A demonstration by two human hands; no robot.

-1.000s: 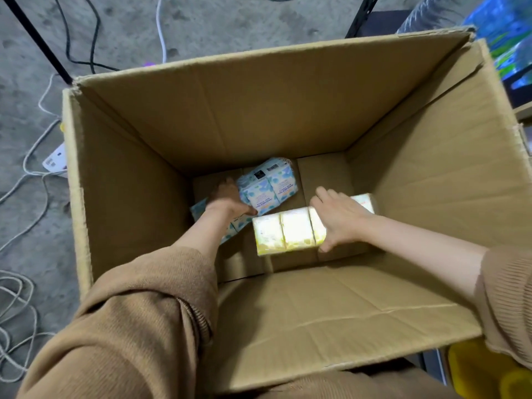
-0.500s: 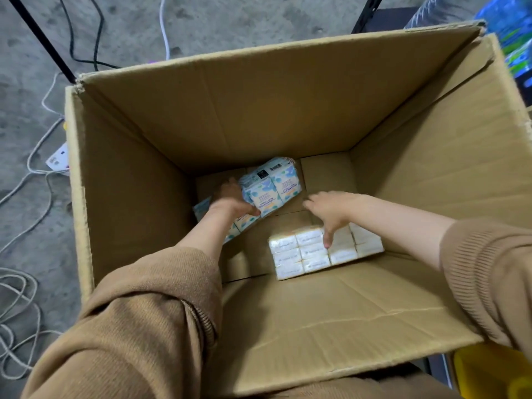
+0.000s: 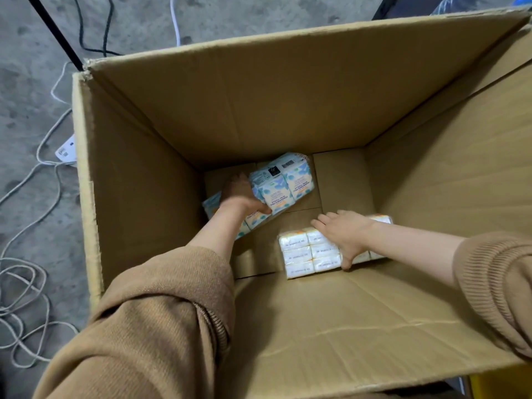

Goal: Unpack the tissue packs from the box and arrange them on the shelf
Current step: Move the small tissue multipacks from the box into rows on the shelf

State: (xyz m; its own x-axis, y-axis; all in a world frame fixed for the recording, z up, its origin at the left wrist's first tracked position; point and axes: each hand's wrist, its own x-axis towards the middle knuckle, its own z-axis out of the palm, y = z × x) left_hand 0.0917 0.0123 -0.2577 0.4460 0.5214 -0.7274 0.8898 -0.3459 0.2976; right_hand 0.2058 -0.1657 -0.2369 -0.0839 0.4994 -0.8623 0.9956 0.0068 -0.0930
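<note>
Both my arms reach down into a deep open cardboard box [image 3: 149, 180]. My left hand [image 3: 240, 195] grips a blue-and-white tissue multipack [image 3: 283, 184] at the box floor's far left, with the pack tilted up off the floor. A white tissue multipack with a yellow-orange top [image 3: 305, 253] lies against the near wall on the right. My right hand [image 3: 344, 236] lies over the white pack, fingers across its far edge and thumb curled down its near side. Part of each pack is hidden by the hand on it.
The box stands on a grey concrete floor [image 3: 26, 90] with white cables [image 3: 20, 286], a black cable [image 3: 83, 27] and a white power strip [image 3: 66, 149] to its left. A dark stand leg [image 3: 53, 30] crosses the upper left. Something yellow [image 3: 501, 385] sits at the bottom right.
The white pack turned from showing its yellow face to showing its white ends, and slid toward the near wall. My right hand moved back onto it. My left hand stayed on the blue pack.
</note>
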